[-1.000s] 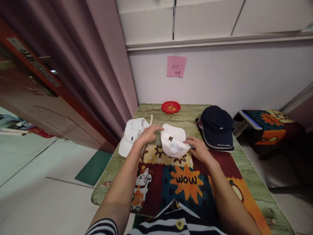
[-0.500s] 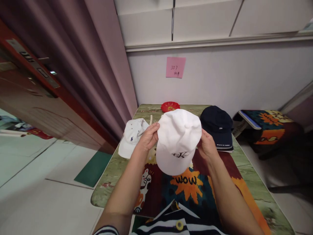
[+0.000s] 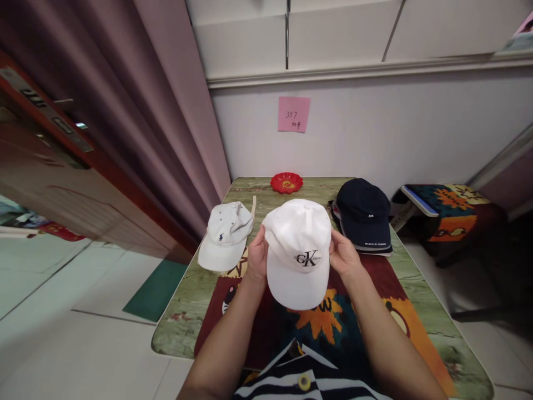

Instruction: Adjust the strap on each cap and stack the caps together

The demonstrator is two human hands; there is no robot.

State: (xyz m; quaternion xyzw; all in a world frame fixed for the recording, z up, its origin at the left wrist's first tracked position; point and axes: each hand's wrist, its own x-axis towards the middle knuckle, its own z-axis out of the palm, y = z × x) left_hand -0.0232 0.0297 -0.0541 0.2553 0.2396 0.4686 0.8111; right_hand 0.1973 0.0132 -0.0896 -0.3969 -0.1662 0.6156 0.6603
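Note:
Between my two hands is a white baseball cap [image 3: 297,233] with a black CK logo, its brim toward me. My left hand [image 3: 258,256] grips the cap's left side, and my right hand [image 3: 343,254] grips its right side; some fingers are hidden behind or under it. Left of my left hand, a pale grey-white cap [image 3: 227,230] with a small dark blue emblem lies on the table, its strap sticking up at the back. Beyond my right hand sits a stack of caps with a navy cap [image 3: 363,208] on top.
A patterned mat [image 3: 275,333] covers the middle of the green wood-look table [image 3: 179,328]. At the back stands a red scalloped dish [image 3: 286,183], below a pink note [image 3: 293,114] on the wall. A curtain and door are at left, a stool [image 3: 453,214] at right.
The white cap has come lower and a little toward me, its crown now fuller and its logo facing me more squarely. Both hands have shifted down along its sides.

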